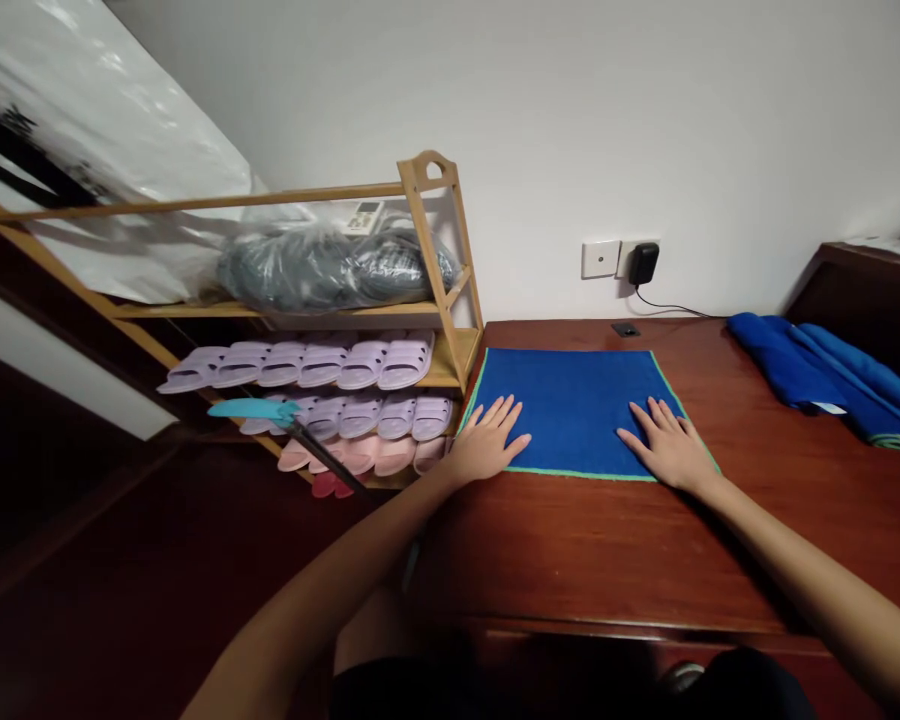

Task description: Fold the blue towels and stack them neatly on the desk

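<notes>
A blue cloth (574, 410) with a bright green edge lies flat and spread out on the reddish-brown wooden table (570, 560). My left hand (489, 440) rests palm down on the cloth's near left corner, fingers spread. On the near right corner lies my right hand (667, 443), also palm down with its fingers apart. Neither hand grips anything. More blue cloths (832, 375), folded or bunched, lie at the table's right side, with a small white tag showing.
Left of the table stands a wooden rack (450, 300) with lilac and pink slippers (360, 365) and a plastic-wrapped bundle (330, 265). A light-blue-topped pole (322, 455) leans before it. A black plug (643, 262) with a cable sits in the wall socket.
</notes>
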Tool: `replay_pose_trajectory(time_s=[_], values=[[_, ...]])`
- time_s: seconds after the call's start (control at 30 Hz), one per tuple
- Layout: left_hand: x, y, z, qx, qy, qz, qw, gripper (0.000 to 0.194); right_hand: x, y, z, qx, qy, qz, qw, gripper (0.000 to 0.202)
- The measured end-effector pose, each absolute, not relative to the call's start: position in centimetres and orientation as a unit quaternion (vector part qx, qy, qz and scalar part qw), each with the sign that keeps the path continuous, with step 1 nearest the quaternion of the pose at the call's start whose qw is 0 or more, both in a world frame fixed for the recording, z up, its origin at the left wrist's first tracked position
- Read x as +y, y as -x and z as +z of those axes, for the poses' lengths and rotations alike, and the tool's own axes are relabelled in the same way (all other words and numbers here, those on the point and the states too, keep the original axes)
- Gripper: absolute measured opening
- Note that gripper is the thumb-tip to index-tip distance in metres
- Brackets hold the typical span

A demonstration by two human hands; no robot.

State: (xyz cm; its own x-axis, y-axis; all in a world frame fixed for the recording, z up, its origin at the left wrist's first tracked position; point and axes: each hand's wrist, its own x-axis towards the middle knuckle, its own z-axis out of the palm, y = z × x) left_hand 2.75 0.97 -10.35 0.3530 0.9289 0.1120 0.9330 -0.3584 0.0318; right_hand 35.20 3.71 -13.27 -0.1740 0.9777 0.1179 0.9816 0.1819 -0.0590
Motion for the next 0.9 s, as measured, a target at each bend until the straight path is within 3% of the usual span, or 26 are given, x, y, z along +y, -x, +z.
replay_pose_trajectory(time_s=[0.47, 0.77, 0.9], values=[[11.8, 0.1, -10.5, -0.582, 0.812, -0.048, -0.028, 0.064, 15.3, -32.3, -12.9, -0.772, 0.633, 0.013, 0.059, 0.081], [13.5, 0.8, -10.7, -0.576, 0.815, -0.072, -0.009, 0.063, 16.9, -31.7, -12.9, -0.777, 0.624, -0.007, 0.087, 0.077], [12.3, 0.0, -10.0, -0.57, 0.811, -0.127, 0.035, 0.05, 15.6, -31.9, -12.2, -0.775, 0.616, -0.042, 0.133, 0.068]])
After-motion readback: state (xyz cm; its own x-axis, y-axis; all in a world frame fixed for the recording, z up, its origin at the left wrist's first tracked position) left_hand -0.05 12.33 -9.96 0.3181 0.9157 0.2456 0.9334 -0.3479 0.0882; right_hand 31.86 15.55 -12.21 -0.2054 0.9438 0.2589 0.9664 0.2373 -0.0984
